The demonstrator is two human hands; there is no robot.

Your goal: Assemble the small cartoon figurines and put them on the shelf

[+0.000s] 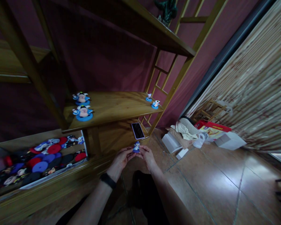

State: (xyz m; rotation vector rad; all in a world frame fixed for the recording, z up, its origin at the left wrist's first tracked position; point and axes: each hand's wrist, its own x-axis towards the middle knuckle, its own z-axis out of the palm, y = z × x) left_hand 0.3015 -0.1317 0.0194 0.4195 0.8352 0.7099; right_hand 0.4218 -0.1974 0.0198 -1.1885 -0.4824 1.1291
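Between my two hands is a small purple-and-white figurine (136, 147) on a round purple base, held upright just in front of the shelf unit. My left hand (123, 156), with a black band on its wrist, pinches the base from the left. From the right, the fingers of my right hand (147, 154) close on the same figurine. A dark-screened phone (138, 130) lies on the lower shelf just beyond them. On the middle shelf (117, 104), two pig figurines (84, 113) on blue bases stand at the left end, and two smaller figurines (155, 104) stand at the right end.
A box (85, 140) full of figurines with red, purple and black bases sits at the lower left. White boxes (172, 143), cloth and a red carton (213, 126) lie on the tiled floor at right. A dark statue (167, 12) stands on the upper shelf.
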